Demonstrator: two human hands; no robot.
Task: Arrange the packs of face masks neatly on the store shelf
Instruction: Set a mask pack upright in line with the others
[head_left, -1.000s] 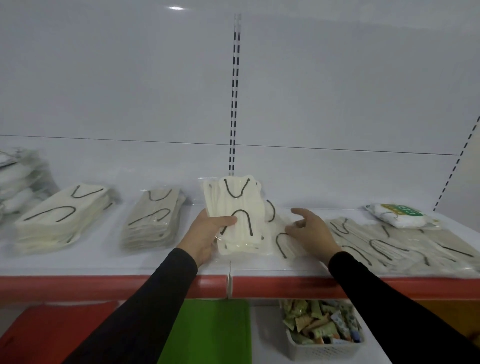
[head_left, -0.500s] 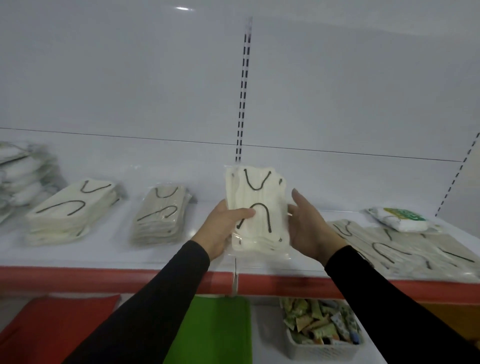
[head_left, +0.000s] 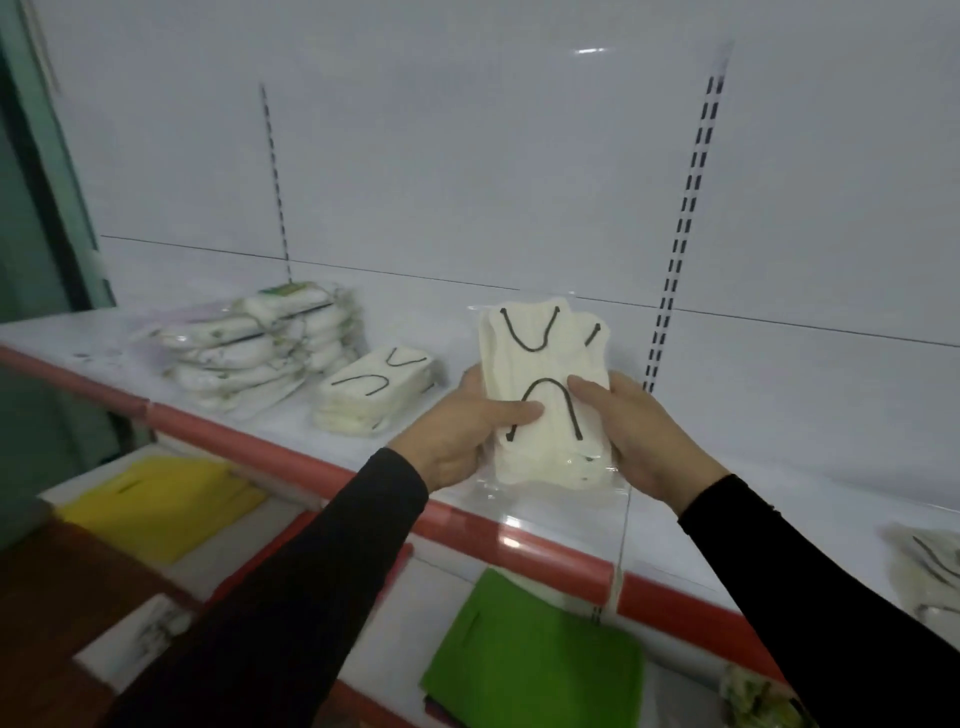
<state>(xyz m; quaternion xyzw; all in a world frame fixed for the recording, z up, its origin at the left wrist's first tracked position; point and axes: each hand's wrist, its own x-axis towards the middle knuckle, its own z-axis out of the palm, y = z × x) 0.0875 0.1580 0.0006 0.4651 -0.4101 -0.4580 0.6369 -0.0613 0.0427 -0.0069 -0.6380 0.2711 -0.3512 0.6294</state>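
Note:
I hold a clear-wrapped pack of cream face masks (head_left: 545, 395) with black ear loops upright above the white shelf (head_left: 727, 415). My left hand (head_left: 462, 431) grips its left edge, thumb across the front. My right hand (head_left: 639, 431) grips its right edge, thumb on the front too. To the left, a neat stack of the same cream packs (head_left: 374, 389) lies on the shelf. More mask packs (head_left: 930, 566) show at the far right edge, partly cut off.
A loose pile of white packs with green labels (head_left: 260, 348) sits further left on the shelf. The shelf has a red front edge (head_left: 519, 540). Below lie a green pad (head_left: 535, 665) and a yellow pad (head_left: 161, 499). Slotted uprights run up the back wall.
The view has swung left, so the stacks now lie left of my hands. Both hands now grip the pack, lifted off the shelf; the right hand earlier rested on packs lying there.

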